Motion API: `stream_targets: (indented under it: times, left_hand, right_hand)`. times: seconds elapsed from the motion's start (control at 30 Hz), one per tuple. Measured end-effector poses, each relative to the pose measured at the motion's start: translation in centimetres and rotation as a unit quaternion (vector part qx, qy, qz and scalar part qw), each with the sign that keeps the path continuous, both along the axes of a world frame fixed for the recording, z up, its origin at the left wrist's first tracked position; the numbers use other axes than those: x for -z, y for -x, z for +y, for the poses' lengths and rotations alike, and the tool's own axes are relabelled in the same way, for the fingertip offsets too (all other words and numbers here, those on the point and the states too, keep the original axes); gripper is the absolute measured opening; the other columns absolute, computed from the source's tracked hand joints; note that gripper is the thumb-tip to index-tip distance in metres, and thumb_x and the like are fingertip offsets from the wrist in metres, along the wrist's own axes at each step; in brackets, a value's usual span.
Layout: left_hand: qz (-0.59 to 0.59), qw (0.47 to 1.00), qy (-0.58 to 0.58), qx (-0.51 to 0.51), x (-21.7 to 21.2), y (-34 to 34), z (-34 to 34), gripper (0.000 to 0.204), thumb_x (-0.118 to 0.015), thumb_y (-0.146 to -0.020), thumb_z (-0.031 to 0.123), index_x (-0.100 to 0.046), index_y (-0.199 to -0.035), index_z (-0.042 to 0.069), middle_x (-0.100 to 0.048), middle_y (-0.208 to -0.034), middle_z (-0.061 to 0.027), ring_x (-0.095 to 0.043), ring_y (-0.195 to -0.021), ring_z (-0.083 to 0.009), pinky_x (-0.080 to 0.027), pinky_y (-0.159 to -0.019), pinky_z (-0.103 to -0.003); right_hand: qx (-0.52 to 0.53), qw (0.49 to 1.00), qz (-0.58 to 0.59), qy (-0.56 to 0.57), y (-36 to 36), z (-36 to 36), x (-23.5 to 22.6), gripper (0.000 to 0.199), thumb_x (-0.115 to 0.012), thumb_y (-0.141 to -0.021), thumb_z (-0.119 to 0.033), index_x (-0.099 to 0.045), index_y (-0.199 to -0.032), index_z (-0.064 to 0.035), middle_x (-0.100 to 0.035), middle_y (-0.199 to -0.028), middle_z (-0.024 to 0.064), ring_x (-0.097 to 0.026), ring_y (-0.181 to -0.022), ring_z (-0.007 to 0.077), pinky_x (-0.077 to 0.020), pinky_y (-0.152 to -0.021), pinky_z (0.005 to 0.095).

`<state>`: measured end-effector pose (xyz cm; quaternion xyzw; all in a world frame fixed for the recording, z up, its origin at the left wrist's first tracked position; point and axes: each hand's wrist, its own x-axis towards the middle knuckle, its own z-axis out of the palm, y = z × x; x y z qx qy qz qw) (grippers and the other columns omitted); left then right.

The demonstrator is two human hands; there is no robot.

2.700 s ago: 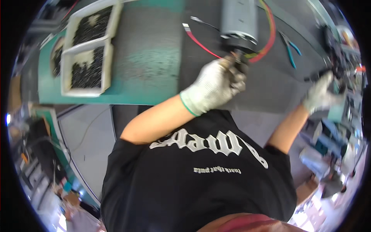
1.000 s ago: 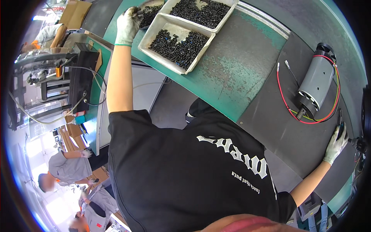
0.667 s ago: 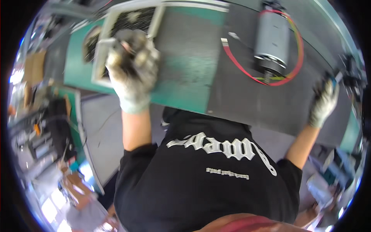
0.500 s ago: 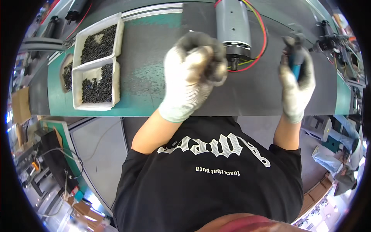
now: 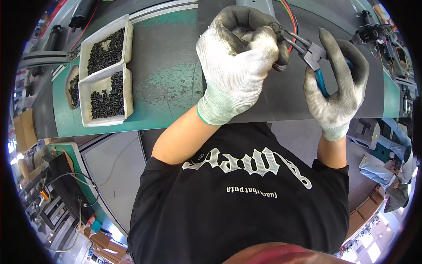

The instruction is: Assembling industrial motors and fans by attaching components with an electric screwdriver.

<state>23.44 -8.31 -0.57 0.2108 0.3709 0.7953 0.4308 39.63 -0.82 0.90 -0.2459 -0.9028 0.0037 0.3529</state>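
Observation:
My left hand [image 5: 244, 61], in a white glove with dark grey fingertips, is closed in a pinch. At its fingertips is a small dark ring [image 5: 275, 27], partly covered by the glove. The tips of slim-nosed pliers [image 5: 314, 55] with blue handles meet this ring. My right hand [image 5: 340, 86], gloved likewise, holds the pliers by the handles, its fingers spread round them. Behind my left hand a grey cylindrical motor [image 5: 259, 5] shows only in part, with red, yellow and black wires [image 5: 291, 15] beside it.
Two white trays [image 5: 130, 48] of small black screw-like parts stand on the left of the green and grey worktop [image 5: 171, 92]. A smaller dish [image 5: 70, 94] is beside them. Black equipment [image 5: 373, 35] stands at the right. A seated person [image 5: 380, 171] is at the far right.
My left hand has moved up and right, now hiding most of the motor. The pliers have swung to point left and their tips have come to the ring at my left fingertips.

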Motion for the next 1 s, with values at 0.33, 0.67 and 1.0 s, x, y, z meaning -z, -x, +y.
stream_targets:
  times: [0.33, 0.67, 1.0]
  left_hand:
    - [0.155, 0.985, -0.009, -0.073, 1.0, 0.2, 0.2, 0.013, -0.053, -0.081, -0.010, -0.051, -0.092, -0.004, -0.061, -0.084, -0.0127, -0.060, -0.064, -0.0148, -0.050, -0.057, -0.026]
    - [0.066, 0.996, 0.036, -0.047, 1.0, 0.1, 0.3, 0.010, -0.054, -0.082, -0.008, -0.052, -0.091, -0.004, -0.061, -0.082, -0.0111, -0.059, -0.063, -0.0131, -0.050, -0.057, -0.025]
    - [0.562, 0.802, 0.135, -0.149, 2.2, 7.6, 6.8, 0.035, -0.054, -0.089, 0.025, -0.061, -0.089, -0.009, -0.064, -0.081, -0.0268, -0.064, -0.080, -0.0369, -0.049, -0.073, -0.039]
  right_hand:
    - [-0.030, 0.999, 0.011, 0.006, 1.1, 0.6, -0.2, 0.052, -0.068, -0.067, -0.005, -0.066, -0.119, -0.0058, -0.059, -0.110, 0.0123, -0.059, -0.096, 0.0215, -0.0492, -0.088, 0.0338]
    - [-0.042, 0.999, -0.009, 0.004, 1.3, 0.9, -0.3, 0.050, -0.068, -0.068, -0.006, -0.067, -0.118, -0.0056, -0.061, -0.109, 0.0115, -0.061, -0.095, 0.0205, -0.0502, -0.087, 0.0347]
    - [-0.006, 0.991, -0.088, -0.100, -1.0, 12.0, 5.1, 0.020, -0.065, -0.076, -0.011, -0.067, -0.094, -0.0041, -0.062, -0.076, 0.0124, -0.059, -0.068, 0.0244, -0.0505, -0.071, 0.0313]
